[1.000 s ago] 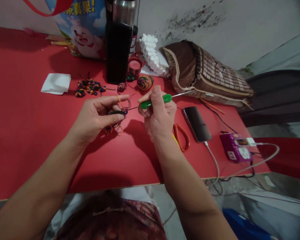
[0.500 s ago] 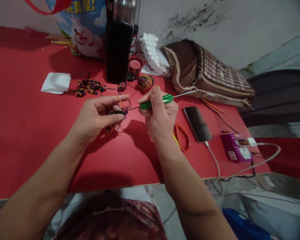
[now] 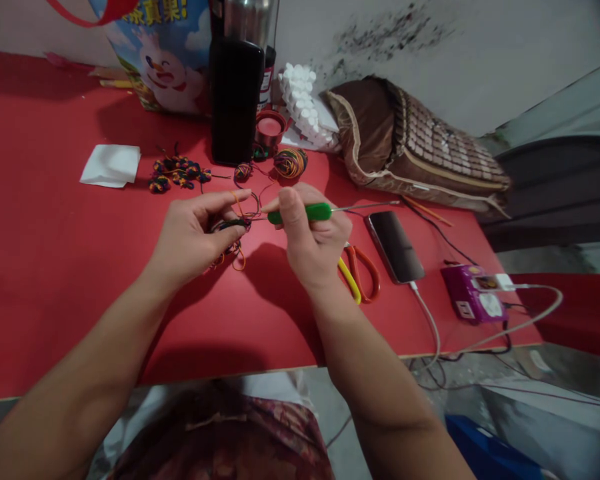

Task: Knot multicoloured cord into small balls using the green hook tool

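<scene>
Between the thumb and fingers of my left hand [image 3: 195, 230] is a small dark crocheted piece [image 3: 234, 227], with orange loops hanging below it. Orange yarn runs up over the raised index finger. My right hand [image 3: 313, 233] grips a crochet hook [image 3: 300, 213] by its green handle; one metal end reaches into the piece, the other points right. Thin strands trail behind my hands to a multicoloured yarn ball [image 3: 290, 163] and a smaller ball [image 3: 243, 172]. Finished-looking dark and orange yarn pieces [image 3: 180, 172] lie at the left.
Beside my right wrist lie pliers or scissors with red and yellow handles [image 3: 365, 273]. Further right are a charging phone [image 3: 396, 247] and a purple box [image 3: 473, 293]. A black upright phone [image 3: 236, 100], a printed bag [image 3: 170, 67] and a brown cushion [image 3: 420, 133] line the back.
My right hand has moved slightly left and turned, so the hook lies flatter and its tip is deeper at the piece. My left hand stays nearly in place.
</scene>
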Demonstrator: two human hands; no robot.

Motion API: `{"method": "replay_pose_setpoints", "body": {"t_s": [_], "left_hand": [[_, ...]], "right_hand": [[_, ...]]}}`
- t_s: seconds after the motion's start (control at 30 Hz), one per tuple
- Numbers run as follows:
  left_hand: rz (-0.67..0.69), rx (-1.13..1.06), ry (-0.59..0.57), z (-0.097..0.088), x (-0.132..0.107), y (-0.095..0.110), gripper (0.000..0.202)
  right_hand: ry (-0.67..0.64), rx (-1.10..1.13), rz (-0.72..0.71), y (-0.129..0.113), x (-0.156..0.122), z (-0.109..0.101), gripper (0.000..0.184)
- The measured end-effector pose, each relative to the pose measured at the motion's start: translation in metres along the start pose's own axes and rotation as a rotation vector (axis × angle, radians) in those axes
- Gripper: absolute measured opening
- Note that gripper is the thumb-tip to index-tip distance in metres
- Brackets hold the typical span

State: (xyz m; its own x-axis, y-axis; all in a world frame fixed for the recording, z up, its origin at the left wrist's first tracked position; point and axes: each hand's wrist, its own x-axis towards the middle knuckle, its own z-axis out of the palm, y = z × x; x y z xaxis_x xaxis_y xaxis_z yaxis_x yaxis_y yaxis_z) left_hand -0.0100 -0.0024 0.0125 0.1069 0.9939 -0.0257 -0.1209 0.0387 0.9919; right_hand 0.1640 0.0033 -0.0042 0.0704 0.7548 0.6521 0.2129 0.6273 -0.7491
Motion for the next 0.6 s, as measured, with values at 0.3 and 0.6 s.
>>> {"method": "replay_pose_setpoints", "body": {"t_s": [0.3, 0.6], "left_hand": [[-0.047, -0.264, 0.115, -0.011, 0.014, -0.009, 0.039], [-0.248, -0.514, -0.001, -0.012, 0.016, -0.016, 0.04]], "right_hand": [[-0.3, -0.104, -0.173, 0.014, -0.002, -0.003, 0.016], [-0.278, -0.413, -0.479, 0.033, -0.014, 0.012, 0.025]]}}
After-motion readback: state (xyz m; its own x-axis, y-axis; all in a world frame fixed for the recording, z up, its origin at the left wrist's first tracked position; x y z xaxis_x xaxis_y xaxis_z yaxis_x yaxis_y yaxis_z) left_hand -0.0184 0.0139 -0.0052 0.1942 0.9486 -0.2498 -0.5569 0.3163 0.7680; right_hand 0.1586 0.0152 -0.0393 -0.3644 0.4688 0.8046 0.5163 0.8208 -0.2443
